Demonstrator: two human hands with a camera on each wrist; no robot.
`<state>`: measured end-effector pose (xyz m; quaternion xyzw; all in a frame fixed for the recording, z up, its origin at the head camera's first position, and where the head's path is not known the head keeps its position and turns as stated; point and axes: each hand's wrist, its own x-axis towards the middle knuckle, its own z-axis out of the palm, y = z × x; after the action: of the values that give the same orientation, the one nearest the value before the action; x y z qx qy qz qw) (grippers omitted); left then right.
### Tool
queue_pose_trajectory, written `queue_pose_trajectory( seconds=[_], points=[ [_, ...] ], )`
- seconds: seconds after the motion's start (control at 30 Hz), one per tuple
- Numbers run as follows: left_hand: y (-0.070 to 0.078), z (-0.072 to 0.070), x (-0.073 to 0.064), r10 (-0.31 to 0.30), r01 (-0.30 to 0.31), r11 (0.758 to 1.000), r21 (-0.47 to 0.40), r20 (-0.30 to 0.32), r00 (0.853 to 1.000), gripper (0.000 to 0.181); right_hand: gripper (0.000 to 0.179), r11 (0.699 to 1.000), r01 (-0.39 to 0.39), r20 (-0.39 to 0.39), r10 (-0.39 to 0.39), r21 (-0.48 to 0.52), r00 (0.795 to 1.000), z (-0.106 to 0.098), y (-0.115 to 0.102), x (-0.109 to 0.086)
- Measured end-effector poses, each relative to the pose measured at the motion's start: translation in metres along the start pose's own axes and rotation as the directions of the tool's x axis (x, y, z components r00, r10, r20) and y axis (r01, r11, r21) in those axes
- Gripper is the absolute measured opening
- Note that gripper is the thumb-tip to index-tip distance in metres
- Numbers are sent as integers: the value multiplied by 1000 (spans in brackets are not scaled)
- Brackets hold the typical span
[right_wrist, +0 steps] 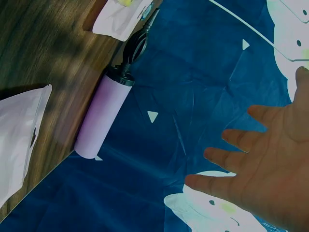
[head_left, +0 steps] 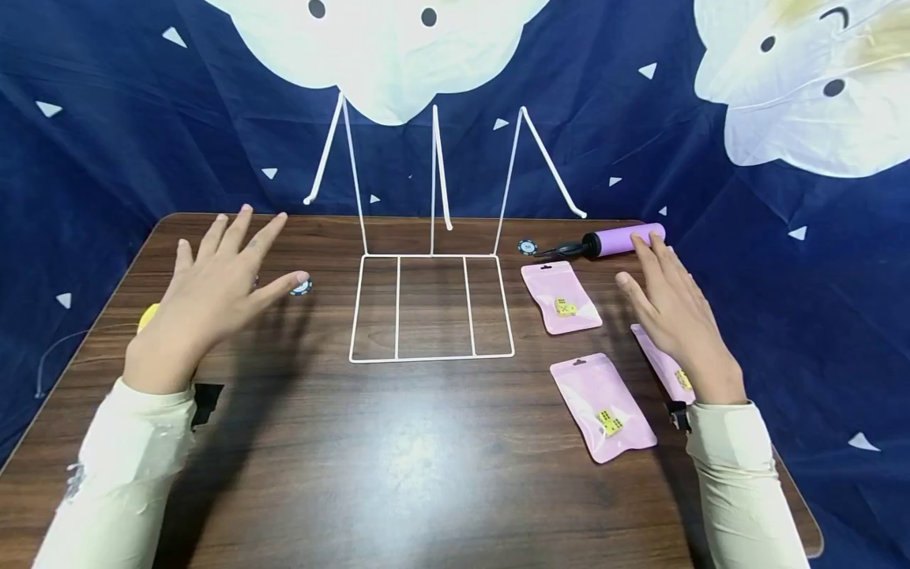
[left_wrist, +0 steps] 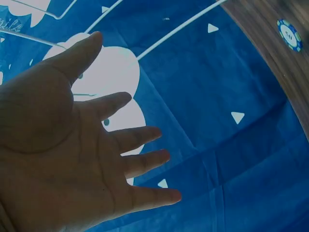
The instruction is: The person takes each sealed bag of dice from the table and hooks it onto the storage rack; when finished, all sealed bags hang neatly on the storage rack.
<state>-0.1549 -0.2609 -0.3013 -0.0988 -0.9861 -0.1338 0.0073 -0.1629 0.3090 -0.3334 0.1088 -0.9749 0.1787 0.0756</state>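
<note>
Fingers spread, my left hand (head_left: 213, 296) is held above the left part of the table with nothing in its grasp. A blue and white poker chip (head_left: 302, 287) shows by its thumb tip, and a yellow object (head_left: 148, 316) is mostly hidden behind the wrist. My right hand (head_left: 675, 316), also with straight fingers and holding nothing, is raised over the right side. Its fingertips overlap a purple hand pump (head_left: 626, 240) in the head view. Below it lies a pink zip pouch (head_left: 664, 363) with yellow dice pictured or visible in it, partly covered by the hand.
A white wire rack (head_left: 431, 360) with three upright hooked arms stands mid-table. Two more pink pouches with yellow dice, an upper pouch (head_left: 558, 288) and a lower pouch (head_left: 590, 387), lie right of it. Another poker chip (head_left: 527, 247) sits near the pump's nozzle. Blue cloth (head_left: 569, 174) hangs behind.
</note>
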Motion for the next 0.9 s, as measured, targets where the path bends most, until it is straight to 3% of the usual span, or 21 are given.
queue_pose_trajectory(
  seconds=[0.5,0.9],
  points=[
    [11,25,6,22,-22,1000,14,58,998,89,76,1000,-8,-8,9,27,1000,3,8,-3],
    [14,43,-1,17,-20,999,28,90,996,86,74,999,-10,-15,11,52,1000,3,15,-7]
  ],
)
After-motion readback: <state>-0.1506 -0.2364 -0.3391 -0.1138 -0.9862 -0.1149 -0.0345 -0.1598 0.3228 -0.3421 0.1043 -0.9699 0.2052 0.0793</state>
